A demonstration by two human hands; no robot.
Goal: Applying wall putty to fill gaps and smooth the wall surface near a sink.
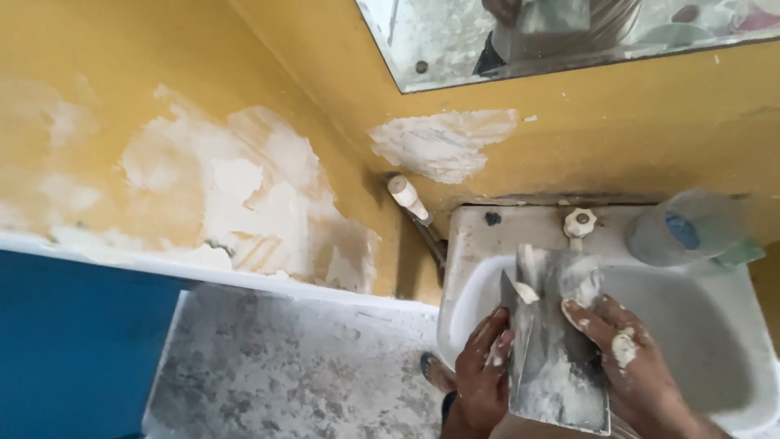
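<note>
Over the white sink (715,358), the wide steel trowel (561,349) is clamped in the right hand (630,358) while a smaller putty knife (520,325) pinched by the left hand (483,370) is best drawn flat across it, so filler gets scraped clean, not smeared

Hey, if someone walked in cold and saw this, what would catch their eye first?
Probably the big pale filler patches on the yellow wall, left of the corner, with a smaller patch under the mirror. Next, low in the middle, the left hand and the putty-smeared right hand hold two metal putty blades together over a white sink.
</note>
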